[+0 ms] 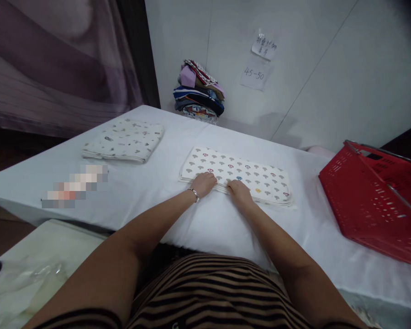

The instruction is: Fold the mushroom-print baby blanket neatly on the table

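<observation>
A folded white cloth with a small mushroom-like print (239, 171) lies lengthwise on the white-covered table (150, 187). My left hand (204, 183), with a bracelet at its wrist, has its fingers closed on the cloth's near edge, left of the middle. Just to the right, my right hand (240, 193) grips the same edge with curled fingers. The two hands are a short way apart. Farther left lies another folded white cloth with a scattered print (128, 140), touched by neither hand.
A red basket (373, 201) stands at the table's right end. Behind the far edge is a stack of folded fabrics (199, 93) near the wall. A blurred-out item (75, 186) lies at the left. A pale surface with clear plastic (44, 260) is at lower left.
</observation>
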The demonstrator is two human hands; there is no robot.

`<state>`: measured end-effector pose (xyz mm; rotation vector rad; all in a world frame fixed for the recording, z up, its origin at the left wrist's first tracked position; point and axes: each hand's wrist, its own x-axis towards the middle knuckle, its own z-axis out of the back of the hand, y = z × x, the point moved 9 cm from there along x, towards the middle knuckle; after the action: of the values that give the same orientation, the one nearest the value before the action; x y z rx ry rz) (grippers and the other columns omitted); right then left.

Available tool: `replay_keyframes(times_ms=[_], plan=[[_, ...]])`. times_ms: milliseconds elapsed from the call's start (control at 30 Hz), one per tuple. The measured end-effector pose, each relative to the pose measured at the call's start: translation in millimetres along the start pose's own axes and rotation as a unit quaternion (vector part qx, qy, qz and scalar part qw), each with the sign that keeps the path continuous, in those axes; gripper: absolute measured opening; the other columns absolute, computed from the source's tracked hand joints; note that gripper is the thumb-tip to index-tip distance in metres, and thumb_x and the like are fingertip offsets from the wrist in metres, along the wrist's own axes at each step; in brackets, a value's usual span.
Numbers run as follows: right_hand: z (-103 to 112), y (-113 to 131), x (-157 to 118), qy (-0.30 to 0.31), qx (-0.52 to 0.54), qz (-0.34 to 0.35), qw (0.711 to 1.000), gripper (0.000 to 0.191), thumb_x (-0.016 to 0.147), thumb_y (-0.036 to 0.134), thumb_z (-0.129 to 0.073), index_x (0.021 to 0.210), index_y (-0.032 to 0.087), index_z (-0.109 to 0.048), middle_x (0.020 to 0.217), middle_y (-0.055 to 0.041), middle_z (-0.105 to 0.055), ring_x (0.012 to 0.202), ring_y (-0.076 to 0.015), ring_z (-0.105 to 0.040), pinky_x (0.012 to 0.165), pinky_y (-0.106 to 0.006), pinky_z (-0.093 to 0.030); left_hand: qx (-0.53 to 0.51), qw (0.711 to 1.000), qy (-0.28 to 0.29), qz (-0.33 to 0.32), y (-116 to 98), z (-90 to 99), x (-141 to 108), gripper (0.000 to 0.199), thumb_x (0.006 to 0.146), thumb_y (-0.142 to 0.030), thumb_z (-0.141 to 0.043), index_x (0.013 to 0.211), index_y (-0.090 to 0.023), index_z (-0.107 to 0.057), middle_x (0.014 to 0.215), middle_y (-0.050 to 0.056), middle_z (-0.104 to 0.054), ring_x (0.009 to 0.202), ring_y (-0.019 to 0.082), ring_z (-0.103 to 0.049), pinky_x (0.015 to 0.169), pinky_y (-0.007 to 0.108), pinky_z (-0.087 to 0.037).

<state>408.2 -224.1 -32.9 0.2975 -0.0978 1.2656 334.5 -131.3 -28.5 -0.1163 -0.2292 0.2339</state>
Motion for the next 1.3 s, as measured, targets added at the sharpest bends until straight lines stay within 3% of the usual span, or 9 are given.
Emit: replay_keyframes(times_ms=[133,233,400,767,1000,1300], plan=[[-0.3,-2.1,1.0,-0.004,0.018,-0.006,1.000,0.021,0.094,0.023,-0.039,0.090,0.021,-0.060,0.090,-0.0043,-0.061,0.088,-0.0176,-0.052,0.076,-0.027,-0.038,-0.017,1.000,-0.022,-0.010,-1.5,4.0,-3.7,0.019,0.086,-0.023,-0.050,0.103,-0.020,-0.056,0.108,0.006,-0.059,0.097,0.019,-0.054,0.080,0.032,-0.041],[0.3,-1.4,0.8,-0.007,0.023,-0.004,1.000,0.020,0.094,0.022,-0.040,0.094,0.021,-0.059,0.091,-0.0044,-0.062,0.089,-0.0177,-0.052,0.077,-0.027,-0.038,0.002,0.999,-0.024,-0.028,-7.5,4.6,-4.1,0.015,0.086,-0.018,-0.047,0.098,-0.019,-0.056,0.109,0.007,-0.058,0.097,0.019,-0.053,0.080,0.033,-0.041],[-2.0,-1.9,0.4,-0.008,0.015,0.002,1.000,0.020,0.094,0.021,-0.038,0.094,0.021,-0.058,0.092,-0.0042,-0.062,0.087,-0.0181,-0.052,0.076,-0.028,-0.038,0.032,0.998,-0.021,-0.053,-17.1,4.6,-1.8,0.018,0.088,-0.013,-0.042,0.092,-0.018,-0.058,0.108,0.007,-0.058,0.097,0.019,-0.052,0.081,0.033,-0.039],[-1.0,4.0,-2.6,-0.012,0.007,0.048,0.999,0.015,0.092,0.022,-0.042,0.091,0.021,-0.056,0.089,-0.0048,-0.060,0.086,-0.0191,-0.051,0.076,-0.029,-0.038,0.045,0.998,-0.012,-0.051,-15.7,4.1,-3.8,0.021,0.089,-0.015,-0.039,0.085,-0.018,-0.060,0.095,0.007,-0.060,0.088,0.018,-0.054,0.078,0.034,-0.038],[1.0,8.7,-3.7,-0.009,-0.015,0.061,0.998,0.021,0.094,0.025,-0.040,0.088,0.020,-0.060,0.089,-0.0062,-0.060,0.085,-0.0195,-0.050,0.075,-0.029,-0.038,0.053,0.996,-0.017,-0.071,-17.2,1.4,-7.9,0.022,0.088,-0.013,-0.038,0.083,-0.016,-0.060,0.085,0.008,-0.062,0.082,0.019,-0.055,0.079,0.035,-0.038],[0.6,9.1,-7.9,-0.010,-0.007,0.068,0.998,0.022,0.094,0.024,-0.041,0.094,0.020,-0.062,0.093,-0.0071,-0.060,0.087,-0.0194,-0.049,0.078,-0.030,-0.037,0.035,0.997,-0.003,-0.069,-18.6,-1.9,-9.4,0.021,0.087,-0.013,-0.040,0.089,-0.018,-0.060,0.091,0.008,-0.062,0.089,0.020,-0.055,0.081,0.036,-0.038]])
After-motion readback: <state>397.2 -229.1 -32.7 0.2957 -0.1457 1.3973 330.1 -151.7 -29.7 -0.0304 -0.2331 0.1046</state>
